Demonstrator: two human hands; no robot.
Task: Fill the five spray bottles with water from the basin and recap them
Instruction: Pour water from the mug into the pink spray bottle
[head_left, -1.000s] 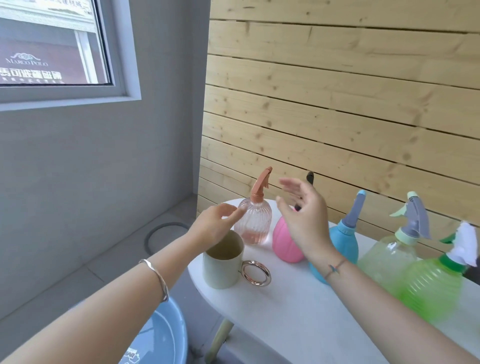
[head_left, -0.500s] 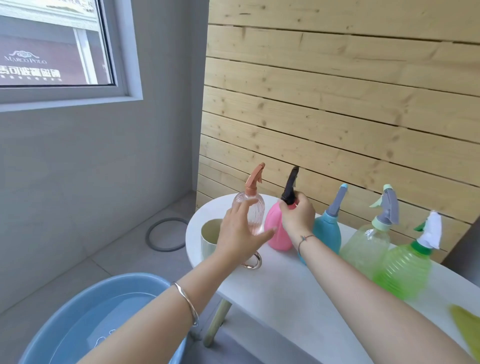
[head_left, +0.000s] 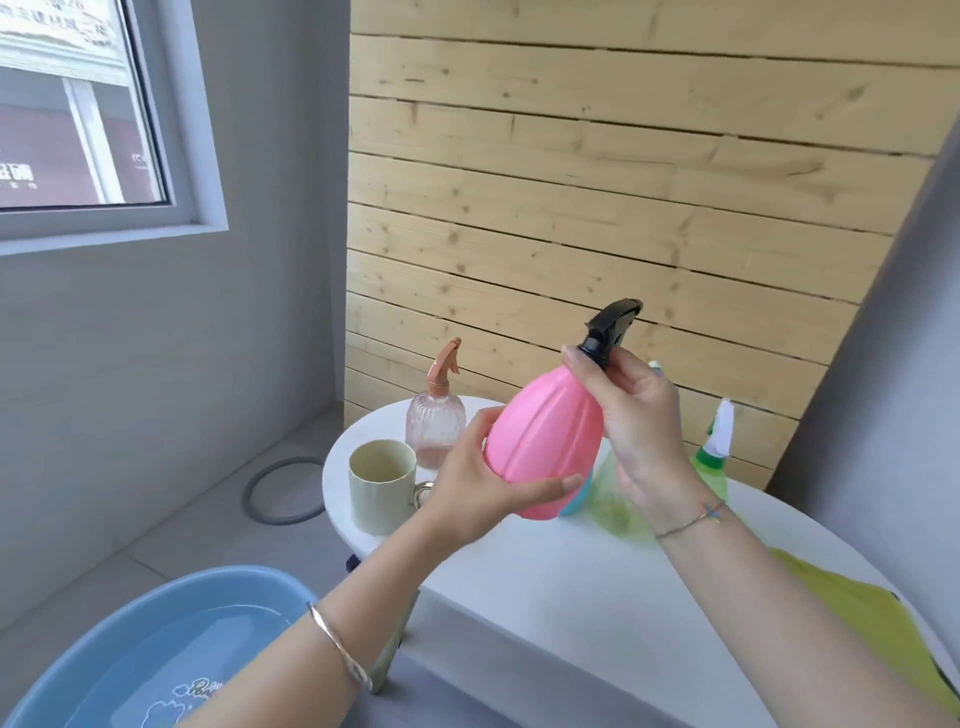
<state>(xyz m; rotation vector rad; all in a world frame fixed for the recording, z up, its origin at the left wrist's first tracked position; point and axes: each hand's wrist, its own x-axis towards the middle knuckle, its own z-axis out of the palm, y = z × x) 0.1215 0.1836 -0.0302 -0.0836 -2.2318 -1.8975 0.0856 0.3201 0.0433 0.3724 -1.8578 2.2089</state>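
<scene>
Pink spray bottle held above the desk, cap on.
The pink bottle (head_left: 545, 441), topped by a black trigger head (head_left: 610, 327), tilts in the air, with the left hand (head_left: 483, 493) round its body and the right hand (head_left: 639, 415) at its neck. A clear ribbed bottle (head_left: 435, 426) and a green bottle (head_left: 712, 462) stand capped on the desk (head_left: 545, 597). The blue basin (head_left: 171, 584) on the floor holds water.

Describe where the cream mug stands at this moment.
In the head view, the mug stands at the left end of the white table, in front of the clear bottle and left of the left hand.
</scene>
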